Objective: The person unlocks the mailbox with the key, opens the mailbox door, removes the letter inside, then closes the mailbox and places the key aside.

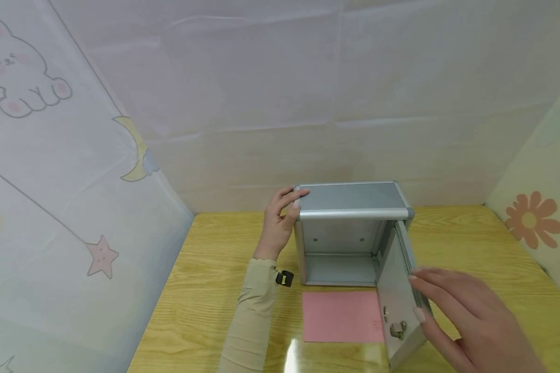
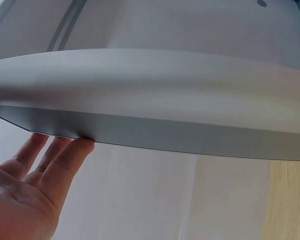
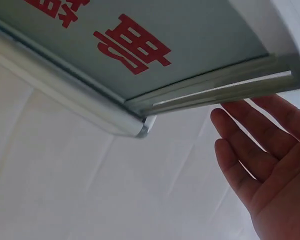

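Observation:
A small grey metal box (image 1: 352,198) stands with its front open toward me, its door (image 1: 398,282) swung out to the right. The left hand (image 1: 280,223) rests on the box's upper left corner, fingers fairly straight; in the left wrist view its fingertips touch the panel edge. With extended fingers, the right hand (image 1: 471,316) touches the door's free edge. A lock latch (image 1: 398,329) sits on the door's inner face. Red characters (image 3: 132,44) mark its outer face in the right wrist view. The right thumb is hidden there.
A pink paper (image 1: 340,316) lies flat on the wood-grain table (image 1: 214,269) before the box, close to the door's lower edge. Behind is a pale wall covering (image 1: 261,103). A black wrist device (image 1: 284,278) is on the left arm.

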The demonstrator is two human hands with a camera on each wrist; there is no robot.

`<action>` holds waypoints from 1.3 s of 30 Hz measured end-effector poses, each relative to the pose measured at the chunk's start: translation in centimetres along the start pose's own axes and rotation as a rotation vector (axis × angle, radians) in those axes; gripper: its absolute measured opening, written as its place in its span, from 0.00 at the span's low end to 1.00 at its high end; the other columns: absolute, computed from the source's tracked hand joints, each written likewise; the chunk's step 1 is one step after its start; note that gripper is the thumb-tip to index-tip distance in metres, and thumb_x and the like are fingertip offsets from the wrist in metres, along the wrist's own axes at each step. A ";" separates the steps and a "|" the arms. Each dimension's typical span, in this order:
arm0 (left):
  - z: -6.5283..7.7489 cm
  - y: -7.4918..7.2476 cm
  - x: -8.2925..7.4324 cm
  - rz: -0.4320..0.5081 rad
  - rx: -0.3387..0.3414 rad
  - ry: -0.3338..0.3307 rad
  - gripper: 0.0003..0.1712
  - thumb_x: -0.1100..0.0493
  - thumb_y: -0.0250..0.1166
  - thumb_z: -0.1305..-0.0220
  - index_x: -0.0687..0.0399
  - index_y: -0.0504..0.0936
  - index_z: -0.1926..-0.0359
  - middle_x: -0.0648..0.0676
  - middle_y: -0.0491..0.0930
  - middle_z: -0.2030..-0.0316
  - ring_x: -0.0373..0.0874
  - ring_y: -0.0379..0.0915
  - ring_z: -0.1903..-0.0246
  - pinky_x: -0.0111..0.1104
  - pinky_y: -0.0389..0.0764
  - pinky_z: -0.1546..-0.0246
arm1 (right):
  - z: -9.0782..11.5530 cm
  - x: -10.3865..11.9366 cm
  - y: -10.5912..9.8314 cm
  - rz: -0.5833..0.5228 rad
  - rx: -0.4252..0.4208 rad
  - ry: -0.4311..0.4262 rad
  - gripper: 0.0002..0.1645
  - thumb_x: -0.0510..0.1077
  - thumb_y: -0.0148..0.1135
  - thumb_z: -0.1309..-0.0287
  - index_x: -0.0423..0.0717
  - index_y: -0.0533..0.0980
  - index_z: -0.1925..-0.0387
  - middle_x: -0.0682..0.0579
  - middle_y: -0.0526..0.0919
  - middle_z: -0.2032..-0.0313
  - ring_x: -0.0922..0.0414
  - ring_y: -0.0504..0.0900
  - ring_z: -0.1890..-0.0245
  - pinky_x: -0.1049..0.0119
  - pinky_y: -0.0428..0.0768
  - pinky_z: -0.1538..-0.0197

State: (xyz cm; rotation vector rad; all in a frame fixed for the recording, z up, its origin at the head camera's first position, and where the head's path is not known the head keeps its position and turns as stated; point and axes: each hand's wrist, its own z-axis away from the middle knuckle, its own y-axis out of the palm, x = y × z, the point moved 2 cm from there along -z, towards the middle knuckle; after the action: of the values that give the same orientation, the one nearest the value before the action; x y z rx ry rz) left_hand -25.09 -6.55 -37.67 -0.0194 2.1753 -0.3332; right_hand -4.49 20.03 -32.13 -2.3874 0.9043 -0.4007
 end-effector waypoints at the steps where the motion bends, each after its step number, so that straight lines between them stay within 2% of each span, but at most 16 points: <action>1: 0.0 0.0 0.2 0.000 0.000 0.002 0.19 0.55 0.53 0.27 0.50 0.79 0.41 0.54 0.65 0.37 0.48 0.59 0.37 0.45 0.77 0.58 | -0.2 0.1 0.2 -0.014 0.003 -0.010 0.31 0.57 0.46 0.30 0.34 0.81 0.58 0.42 0.82 0.60 0.52 0.75 0.57 0.75 0.58 0.39; 7: 0.0 0.1 0.5 0.004 -0.005 0.009 0.24 0.39 0.51 0.30 0.41 0.79 0.42 0.46 0.66 0.38 0.41 0.60 0.38 0.43 0.78 0.58 | -1.3 0.8 1.6 -0.051 0.037 -0.023 0.28 0.57 0.46 0.30 0.38 0.82 0.60 0.45 0.82 0.57 0.49 0.77 0.56 0.73 0.58 0.38; 14: 0.0 0.2 0.7 -0.009 -0.011 0.010 0.25 0.37 0.51 0.31 0.40 0.80 0.42 0.45 0.67 0.39 0.40 0.60 0.38 0.42 0.78 0.59 | -3.2 0.9 4.1 -0.044 0.025 -0.089 0.25 0.52 0.46 0.28 0.39 0.83 0.63 0.46 0.82 0.57 0.46 0.79 0.57 0.67 0.62 0.41; 16: 0.1 0.3 0.7 -0.014 -0.011 0.003 0.25 0.38 0.51 0.30 0.41 0.80 0.42 0.45 0.66 0.38 0.41 0.60 0.38 0.41 0.78 0.59 | -3.7 0.7 4.9 -0.029 0.017 -0.109 0.24 0.50 0.45 0.27 0.39 0.83 0.62 0.45 0.82 0.58 0.46 0.79 0.58 0.62 0.66 0.45; 19: 0.2 0.3 0.3 -0.017 -0.005 0.010 0.21 0.46 0.51 0.27 0.47 0.79 0.41 0.52 0.66 0.37 0.45 0.59 0.37 0.44 0.78 0.58 | -4.1 0.2 6.1 -0.001 0.026 -0.112 0.24 0.49 0.43 0.26 0.40 0.83 0.60 0.45 0.82 0.57 0.45 0.78 0.58 0.56 0.68 0.49; 22: 0.3 0.1 -1.2 -0.007 0.005 0.017 0.19 0.54 0.52 0.27 0.55 0.78 0.42 0.60 0.65 0.37 0.52 0.59 0.37 0.46 0.77 0.58 | -4.4 -0.4 7.3 0.014 0.057 -0.099 0.25 0.50 0.40 0.25 0.40 0.82 0.58 0.45 0.81 0.56 0.45 0.77 0.57 0.53 0.70 0.50; 24: 0.4 0.0 -2.1 0.001 0.013 0.021 0.18 0.58 0.51 0.27 0.59 0.78 0.42 0.64 0.64 0.38 0.55 0.59 0.37 0.47 0.77 0.57 | -4.5 -0.8 7.9 0.014 0.093 -0.079 0.16 0.45 0.50 0.29 0.40 0.81 0.57 0.45 0.80 0.56 0.46 0.76 0.56 0.52 0.70 0.49; 26: 0.5 -0.1 -3.0 0.001 0.017 0.021 0.19 0.59 0.51 0.27 0.62 0.77 0.42 0.65 0.64 0.38 0.57 0.58 0.37 0.46 0.77 0.57 | -4.6 -1.0 8.5 0.018 0.129 -0.051 0.11 0.40 0.62 0.38 0.41 0.81 0.56 0.45 0.80 0.55 0.46 0.75 0.55 0.53 0.70 0.47; 29: 0.5 -0.2 -3.3 -0.016 0.014 0.031 0.19 0.59 0.51 0.27 0.62 0.77 0.42 0.65 0.65 0.38 0.57 0.59 0.37 0.45 0.77 0.58 | -4.9 -1.3 9.1 0.034 0.183 0.003 0.23 0.30 0.72 0.58 0.41 0.80 0.55 0.46 0.79 0.54 0.47 0.74 0.53 0.54 0.69 0.45; 30: 0.5 -0.3 -3.4 -0.019 0.013 0.035 0.19 0.58 0.51 0.27 0.62 0.78 0.43 0.64 0.65 0.38 0.57 0.59 0.37 0.46 0.77 0.58 | -5.1 -1.4 9.3 0.039 0.190 0.018 0.24 0.29 0.74 0.59 0.41 0.80 0.55 0.46 0.79 0.54 0.48 0.74 0.53 0.55 0.69 0.45; 39: 0.4 -0.4 -3.3 -0.004 -0.004 0.048 0.24 0.49 0.50 0.26 0.62 0.78 0.43 0.66 0.64 0.38 0.56 0.59 0.37 0.46 0.77 0.60 | -6.2 -1.8 10.3 0.077 0.221 0.057 0.20 0.30 0.68 0.51 0.41 0.79 0.53 0.46 0.77 0.55 0.48 0.73 0.54 0.55 0.72 0.47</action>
State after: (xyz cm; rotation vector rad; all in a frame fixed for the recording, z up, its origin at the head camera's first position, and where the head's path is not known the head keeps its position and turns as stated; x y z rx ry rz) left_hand -22.88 -6.59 -35.20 -0.0179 2.2241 -0.3342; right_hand -13.91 12.43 -33.39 -2.1437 0.9235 -0.5129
